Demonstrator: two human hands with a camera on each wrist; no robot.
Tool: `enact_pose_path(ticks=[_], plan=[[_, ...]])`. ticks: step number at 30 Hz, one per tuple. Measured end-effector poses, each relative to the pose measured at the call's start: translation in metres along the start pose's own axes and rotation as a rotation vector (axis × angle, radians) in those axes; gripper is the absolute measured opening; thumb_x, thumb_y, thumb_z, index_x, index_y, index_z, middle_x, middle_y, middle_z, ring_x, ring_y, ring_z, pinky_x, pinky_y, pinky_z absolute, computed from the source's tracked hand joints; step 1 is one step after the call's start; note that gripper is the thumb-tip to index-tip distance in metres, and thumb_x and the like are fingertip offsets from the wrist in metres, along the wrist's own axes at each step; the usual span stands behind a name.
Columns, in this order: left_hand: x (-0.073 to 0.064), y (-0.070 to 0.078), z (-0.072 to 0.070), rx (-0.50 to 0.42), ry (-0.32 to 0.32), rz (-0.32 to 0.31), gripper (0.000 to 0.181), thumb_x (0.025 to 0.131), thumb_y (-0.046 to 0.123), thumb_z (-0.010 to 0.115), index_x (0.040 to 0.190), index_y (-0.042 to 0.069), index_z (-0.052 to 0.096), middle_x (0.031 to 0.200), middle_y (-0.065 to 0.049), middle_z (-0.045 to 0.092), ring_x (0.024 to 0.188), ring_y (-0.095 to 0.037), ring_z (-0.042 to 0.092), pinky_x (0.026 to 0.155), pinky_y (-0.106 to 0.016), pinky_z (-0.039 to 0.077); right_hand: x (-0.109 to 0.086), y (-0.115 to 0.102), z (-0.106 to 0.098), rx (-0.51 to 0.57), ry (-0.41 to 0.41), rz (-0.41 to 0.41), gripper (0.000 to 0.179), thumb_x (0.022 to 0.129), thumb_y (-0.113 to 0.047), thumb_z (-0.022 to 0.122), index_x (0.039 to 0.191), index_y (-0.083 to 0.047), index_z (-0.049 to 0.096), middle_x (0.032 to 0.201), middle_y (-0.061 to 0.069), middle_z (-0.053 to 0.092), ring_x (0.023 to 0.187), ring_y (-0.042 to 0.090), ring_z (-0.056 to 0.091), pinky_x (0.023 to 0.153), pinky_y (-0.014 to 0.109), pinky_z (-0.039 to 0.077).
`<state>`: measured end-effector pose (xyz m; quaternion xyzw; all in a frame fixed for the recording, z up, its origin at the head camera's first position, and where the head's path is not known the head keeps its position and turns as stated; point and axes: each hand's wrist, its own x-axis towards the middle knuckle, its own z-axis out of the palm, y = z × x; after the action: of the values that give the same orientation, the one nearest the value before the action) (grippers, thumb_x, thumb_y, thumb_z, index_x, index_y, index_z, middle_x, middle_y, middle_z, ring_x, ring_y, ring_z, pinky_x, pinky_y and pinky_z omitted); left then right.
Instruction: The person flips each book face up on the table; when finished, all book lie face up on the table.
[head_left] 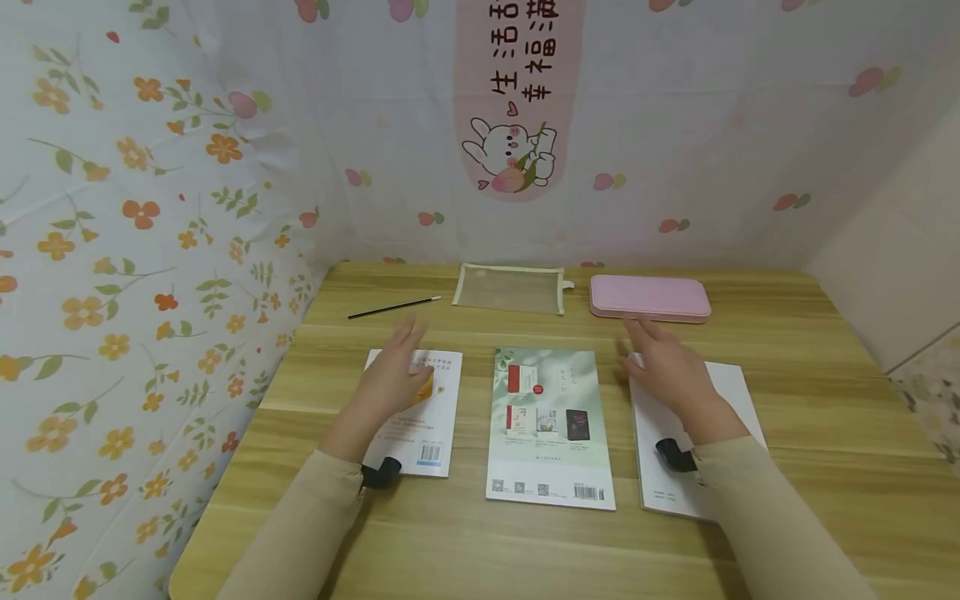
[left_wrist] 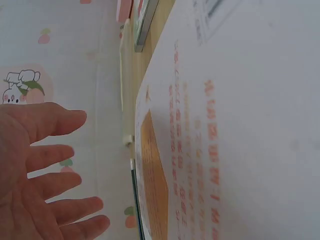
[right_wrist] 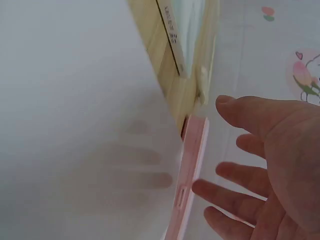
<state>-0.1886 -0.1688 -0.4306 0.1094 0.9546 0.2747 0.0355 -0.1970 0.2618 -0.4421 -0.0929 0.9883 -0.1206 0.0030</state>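
Observation:
My left hand point(head_left: 392, 377) hovers over a white book point(head_left: 431, 433) with an orange patch on its cover; the fingers are spread and hold nothing. In the left wrist view that hand point(left_wrist: 45, 175) stands apart from the book's printed cover point(left_wrist: 240, 125). Over another white book point(head_left: 731, 392) at the right is my right hand point(head_left: 671, 375), its fingers extended and its palm free. The right wrist view shows the hand's shadow on that book's plain cover point(right_wrist: 75, 125). Between the two hands lies a green book point(head_left: 551, 467), back cover up, touched by neither.
Along the back of the wooden table point(head_left: 450, 550) lie a thin black pen-like stick point(head_left: 393, 308), a mesh zip pouch point(head_left: 510, 289) and a pink case point(head_left: 649, 298). A patterned cloth point(head_left: 375, 125) hangs behind and at the left side.

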Motion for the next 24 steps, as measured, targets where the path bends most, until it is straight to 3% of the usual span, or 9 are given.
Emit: enact_pose_path(ticks=[3, 9, 14, 24], plan=[[-0.005, -0.002, -0.002, -0.015, 0.0, -0.009, 0.067, 0.099, 0.016, 0.069, 0.158, 0.008, 0.04, 0.172, -0.013, 0.019, 0.151, -0.043, 0.034, 0.11, -0.057, 0.046, 0.004, -0.005, 0.003, 0.017, 0.006, -0.005, 0.063, 0.101, -0.031, 0.064, 0.157, -0.01, 0.041, 0.158, 0.024, 0.043, 0.14, 0.05, 0.046, 0.101, 0.067, 0.046], [-0.015, -0.01, -0.005, 0.008, -0.003, -0.063, 0.056, 0.097, 0.014, 0.07, 0.15, 0.005, 0.051, 0.162, -0.02, 0.041, 0.148, -0.044, 0.04, 0.116, -0.059, 0.038, 0.012, -0.02, 0.008, 0.074, 0.054, -0.071, 0.049, 0.098, -0.028, 0.07, 0.143, -0.009, 0.06, 0.148, 0.018, 0.057, 0.136, 0.041, 0.054, 0.105, 0.061, 0.047], [-0.025, -0.017, -0.011, 0.049, -0.001, -0.099, 0.055, 0.093, 0.011, 0.072, 0.145, 0.003, 0.057, 0.151, -0.024, 0.053, 0.128, -0.043, 0.057, 0.104, -0.057, 0.049, 0.022, -0.037, 0.014, 0.126, 0.054, -0.115, 0.045, 0.097, -0.026, 0.072, 0.138, -0.01, 0.064, 0.145, 0.016, 0.06, 0.135, 0.04, 0.055, 0.106, 0.059, 0.047], [-0.042, -0.032, -0.023, 0.099, -0.055, -0.224, 0.053, 0.086, 0.011, 0.079, 0.136, 0.004, 0.063, 0.147, -0.032, 0.05, 0.136, -0.052, 0.048, 0.107, -0.064, 0.043, 0.04, -0.066, 0.026, 0.165, 0.009, -0.194, 0.043, 0.096, -0.024, 0.074, 0.136, -0.013, 0.067, 0.143, 0.013, 0.062, 0.135, 0.036, 0.056, 0.108, 0.056, 0.046]])
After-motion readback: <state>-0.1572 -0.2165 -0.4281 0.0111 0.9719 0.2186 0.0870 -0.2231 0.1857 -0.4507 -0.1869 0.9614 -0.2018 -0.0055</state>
